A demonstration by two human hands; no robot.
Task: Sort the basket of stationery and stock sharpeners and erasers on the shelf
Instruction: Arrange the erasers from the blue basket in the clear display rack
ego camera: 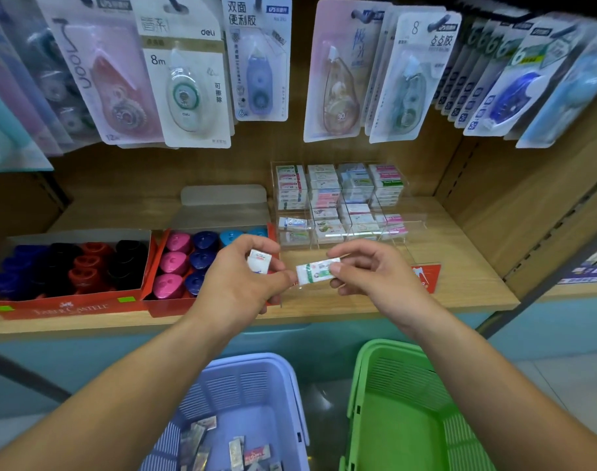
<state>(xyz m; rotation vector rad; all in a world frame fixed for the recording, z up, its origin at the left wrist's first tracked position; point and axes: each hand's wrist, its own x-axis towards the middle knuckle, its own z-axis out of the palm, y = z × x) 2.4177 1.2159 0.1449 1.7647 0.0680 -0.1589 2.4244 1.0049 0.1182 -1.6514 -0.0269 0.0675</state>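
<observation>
My left hand (pixel 237 278) curls around a small white eraser (pixel 259 261) above the shelf's front edge. A green-and-white wrapped eraser (pixel 315 270) is pinched by my right hand (pixel 371 270), and my left thumb touches its other end. Behind them a clear acrylic organizer (pixel 341 202) holds rows of wrapped erasers. Two red boxes (pixel 69 266) of sharpeners in blue, black, red and pink sit at the left. Below, a lilac basket (pixel 242 413) holds several wrapped erasers (pixel 234 447).
A green basket (pixel 402 413) stands right of the lilac one, with nothing visible inside. Correction-tape and glue-tape packs (pixel 188 79) hang on pegs above the wooden shelf (pixel 460 283). A red label holder (pixel 426 277) stands at the shelf front, right of my hands.
</observation>
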